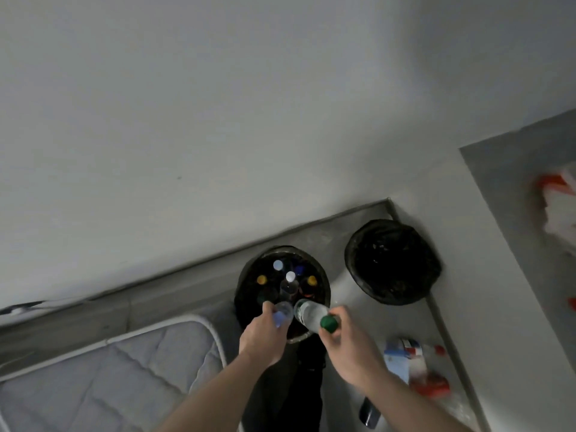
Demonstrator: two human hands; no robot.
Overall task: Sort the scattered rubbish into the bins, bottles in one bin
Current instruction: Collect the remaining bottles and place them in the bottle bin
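Note:
A round black bin (246, 286) stands by the wall and holds several upright bottles with white, blue and yellow caps. My left hand (265, 335) grips a clear bottle with a blue cap (284, 313) over the bin's near rim. My right hand (346, 347) holds a clear bottle with a green cap (311, 314) by its cap end, its base pointing into the same bin. A second black-lined bin (392, 261) stands to the right in the corner, dark inside.
A quilted grey mattress (109, 378) lies at lower left, close to the bottle bin. Loose rubbish lies on the floor at lower right: blue, white and red packaging (411, 366) and a dark can (369, 413). An orange-and-white bag (558, 207) sits at far right.

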